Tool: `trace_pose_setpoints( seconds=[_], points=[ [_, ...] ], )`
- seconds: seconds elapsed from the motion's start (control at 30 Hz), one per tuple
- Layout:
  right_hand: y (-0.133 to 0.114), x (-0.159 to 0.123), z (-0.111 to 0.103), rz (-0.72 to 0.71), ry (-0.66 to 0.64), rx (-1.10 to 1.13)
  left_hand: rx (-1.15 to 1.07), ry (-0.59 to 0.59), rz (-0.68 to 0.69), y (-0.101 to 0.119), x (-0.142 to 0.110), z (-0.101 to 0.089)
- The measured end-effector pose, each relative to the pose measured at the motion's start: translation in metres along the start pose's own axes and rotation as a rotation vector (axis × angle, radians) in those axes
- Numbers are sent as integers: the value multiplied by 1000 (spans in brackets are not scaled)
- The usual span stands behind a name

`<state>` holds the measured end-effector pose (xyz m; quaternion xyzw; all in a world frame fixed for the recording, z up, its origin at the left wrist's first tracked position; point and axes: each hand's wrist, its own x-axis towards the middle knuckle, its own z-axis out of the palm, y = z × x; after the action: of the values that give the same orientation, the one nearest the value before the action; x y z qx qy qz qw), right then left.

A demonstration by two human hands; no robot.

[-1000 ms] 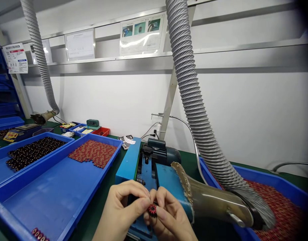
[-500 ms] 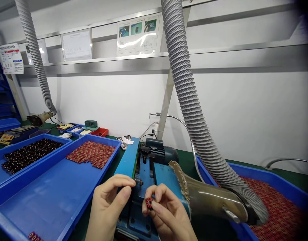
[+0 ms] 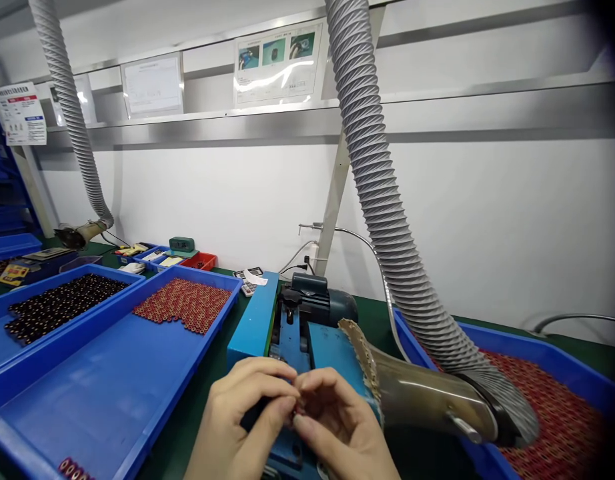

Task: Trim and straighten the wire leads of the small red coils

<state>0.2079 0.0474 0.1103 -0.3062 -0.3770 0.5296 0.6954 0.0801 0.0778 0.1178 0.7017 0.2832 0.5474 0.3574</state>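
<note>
Over the front of a blue belt machine (image 3: 287, 340), my two hands meet fingertip to fingertip. My right hand (image 3: 345, 427) pinches a small red slotted rotor core (image 3: 296, 410) between thumb and fingers. The thumb and fingers of my left hand (image 3: 245, 413) close on the same core from the other side. Only a bit of its red edge shows between the fingertips; the rest is hidden.
Left of the machine, a blue tray (image 3: 87, 407) holds rows of red cores (image 3: 187, 303). Another tray beyond holds black cores (image 3: 67, 303). On the right, a suction nozzle (image 3: 427, 393) with a grey hose (image 3: 382, 200) reaches over a blue bin of red cores (image 3: 552, 407).
My left hand has moved right and in to the rotor core, its fingertips now against my right hand's. The core, earlier face-on to view, is now mostly covered.
</note>
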Motion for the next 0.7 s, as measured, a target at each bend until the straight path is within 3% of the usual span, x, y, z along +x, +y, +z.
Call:
trace_pose_setpoints(
  seconds=[0.13, 0.3, 0.43, 0.53, 0.7],
  points=[
    [-1, 2, 1, 91, -40, 193, -175, 107, 52, -4, 0, -1],
    [-2, 2, 4, 115, -33, 217, -309, 190, -7, -5, 0, -5],
    [0, 2, 2, 99, -27, 208, -250, 34, -142, -2, 2, -4],
    [1, 2, 1, 94, -11, 194, -324, -72, -179, -3, 5, 0],
    [1, 2, 1, 108, -23, 172, -505, 49, -290, -3, 6, 8]
  ],
)
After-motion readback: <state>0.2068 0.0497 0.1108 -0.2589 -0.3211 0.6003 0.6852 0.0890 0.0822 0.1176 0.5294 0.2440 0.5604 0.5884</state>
